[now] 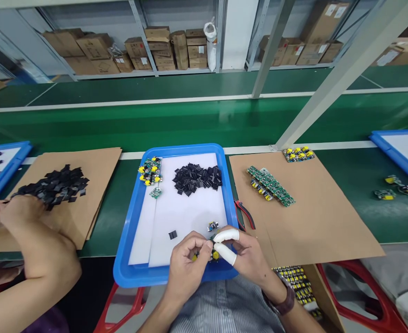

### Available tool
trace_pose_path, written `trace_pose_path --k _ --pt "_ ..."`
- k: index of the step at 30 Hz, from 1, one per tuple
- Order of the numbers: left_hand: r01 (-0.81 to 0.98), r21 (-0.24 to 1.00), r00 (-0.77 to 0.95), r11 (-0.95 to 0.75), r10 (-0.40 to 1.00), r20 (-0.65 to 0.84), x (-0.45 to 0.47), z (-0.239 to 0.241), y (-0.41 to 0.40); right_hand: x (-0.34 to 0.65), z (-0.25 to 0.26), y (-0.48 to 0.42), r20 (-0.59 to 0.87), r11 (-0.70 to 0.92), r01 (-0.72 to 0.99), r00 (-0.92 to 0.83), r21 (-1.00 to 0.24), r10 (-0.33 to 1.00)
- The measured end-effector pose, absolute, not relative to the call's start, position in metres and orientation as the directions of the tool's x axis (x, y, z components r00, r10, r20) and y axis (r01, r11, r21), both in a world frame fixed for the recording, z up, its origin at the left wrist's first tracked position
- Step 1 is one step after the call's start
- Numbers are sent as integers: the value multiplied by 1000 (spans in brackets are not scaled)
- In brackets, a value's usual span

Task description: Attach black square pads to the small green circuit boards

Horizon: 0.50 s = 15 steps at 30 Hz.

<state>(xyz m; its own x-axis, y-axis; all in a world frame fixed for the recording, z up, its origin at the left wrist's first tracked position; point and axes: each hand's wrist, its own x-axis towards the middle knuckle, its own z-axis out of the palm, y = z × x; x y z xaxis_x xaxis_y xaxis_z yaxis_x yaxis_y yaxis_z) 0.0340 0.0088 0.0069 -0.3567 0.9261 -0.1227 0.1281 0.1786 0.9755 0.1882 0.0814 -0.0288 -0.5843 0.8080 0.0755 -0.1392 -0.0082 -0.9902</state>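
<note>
Close to my body, over the near edge of a blue tray, both hands meet on a small circuit board with yellow parts. My left hand pinches it between thumb and fingers. White finger cots cover the thumb and forefinger of my right hand, which close on the same board; the fingers hide much of it. Just beyond them a small board with components lies in the tray. Flat black pieces rest left of it, and a pile of black pieces sits farther back.
Boards with yellow parts occupy the tray's far left corner, beside a small green board. Red-handled pliers touch the right side. Stacked green boards lie on cardboard. At left, a co-worker's arm reaches toward black pieces.
</note>
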Motion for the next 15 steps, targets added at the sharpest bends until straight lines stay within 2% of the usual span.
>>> trace_pose_path --k 2,8,15 --pt "117 976 -362 186 923 -132 35 7 10 189 -29 82 83 -6 -148 -588 -989 805" --pt "95 978 -324 185 935 -146 33 10 11 191 -44 79 -61 -203 -196 -557 -959 828" --pt "93 978 -341 184 929 -143 32 8 9 191 -45 76 -113 -254 -183 -558 -950 822"
